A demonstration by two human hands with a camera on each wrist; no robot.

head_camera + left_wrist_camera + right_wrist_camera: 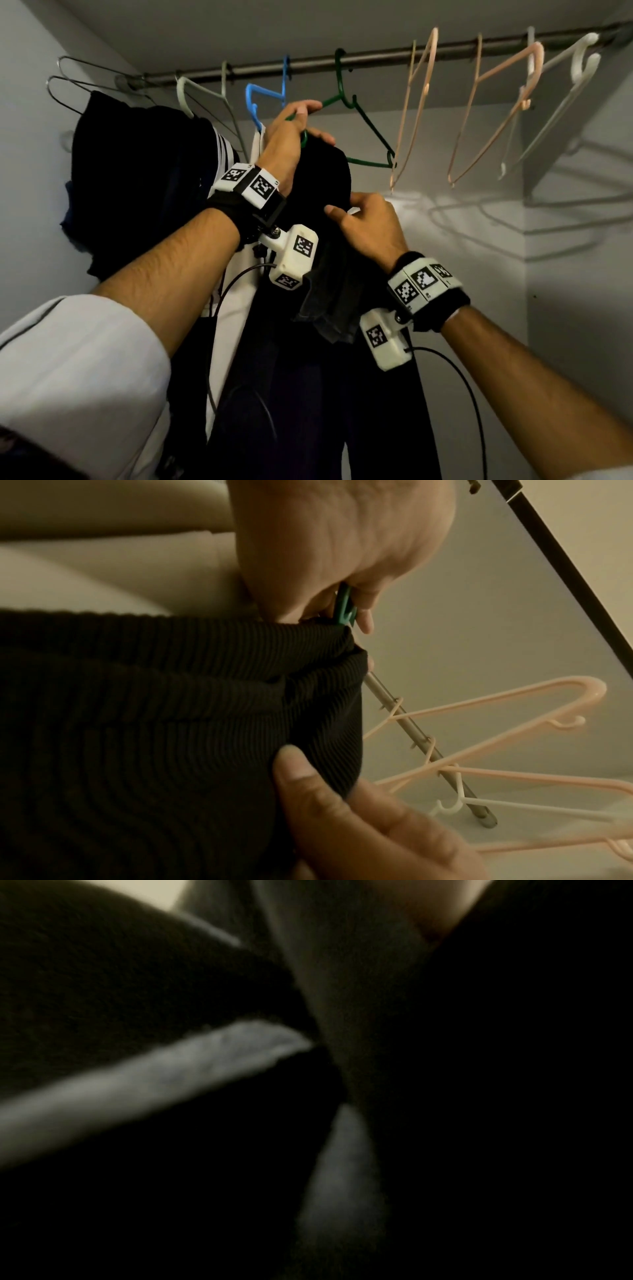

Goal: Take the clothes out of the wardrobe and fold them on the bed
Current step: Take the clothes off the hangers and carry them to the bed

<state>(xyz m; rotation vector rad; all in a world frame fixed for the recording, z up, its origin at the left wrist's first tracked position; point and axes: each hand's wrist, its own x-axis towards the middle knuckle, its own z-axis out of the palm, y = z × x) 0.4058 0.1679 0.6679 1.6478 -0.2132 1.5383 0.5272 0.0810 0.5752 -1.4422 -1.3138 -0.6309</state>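
A black ribbed garment hangs on a green hanger under the wardrobe rail. My left hand grips the left arm of the green hanger just above the cloth. My right hand pinches the black garment at its right edge, thumb on the ribbed cloth. The right wrist view is dark and blurred, showing only dark cloth with a pale band.
More dark clothes and a white garment hang at the left. A blue hanger, pink hangers and white hangers hang bare on the rail. Wardrobe walls close both sides.
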